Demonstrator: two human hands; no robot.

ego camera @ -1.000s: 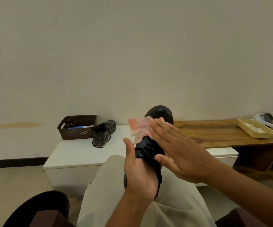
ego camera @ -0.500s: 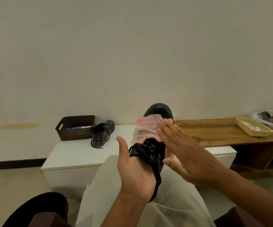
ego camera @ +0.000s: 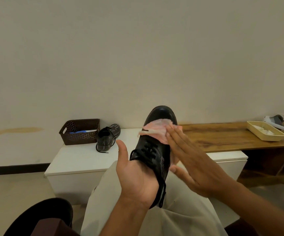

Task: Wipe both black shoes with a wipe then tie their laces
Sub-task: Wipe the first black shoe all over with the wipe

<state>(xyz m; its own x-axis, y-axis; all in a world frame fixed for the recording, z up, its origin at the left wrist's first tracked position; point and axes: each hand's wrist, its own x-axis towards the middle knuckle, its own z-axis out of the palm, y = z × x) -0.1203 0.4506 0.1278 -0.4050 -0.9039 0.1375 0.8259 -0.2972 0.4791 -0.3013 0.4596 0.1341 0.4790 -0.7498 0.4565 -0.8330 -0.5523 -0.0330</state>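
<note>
Black leather shows on the shoe (ego camera: 156, 142) the person holds over the lap, toe pointing away; the left hand (ego camera: 136, 178) cups its heel end from below, thumb raised and the fingers out of sight behind the shoe, so how tightly they curl cannot be told. The right hand (ego camera: 194, 164) lies flat with straight fingers, pressing a pink wipe (ego camera: 156, 132) against the shoe's right side just behind the toe cap. Judging by this, the task looks to be in its first stage: this shoe is mid-wipe and its laces hang loose, one end trailing down past the heel. The second shoe (ego camera: 108, 137) sits on the white cabinet (ego camera: 80, 160) beside a brown basket (ego camera: 80, 132), its lace spilling untied onto the top; whether it has been wiped cannot be judged at this distance. Left to do, it seems: finish wiping, then tie both pairs of laces. The held shoe's sole and far side are hidden, and the basket's blue-and-white contents are too small to identify.
</note>
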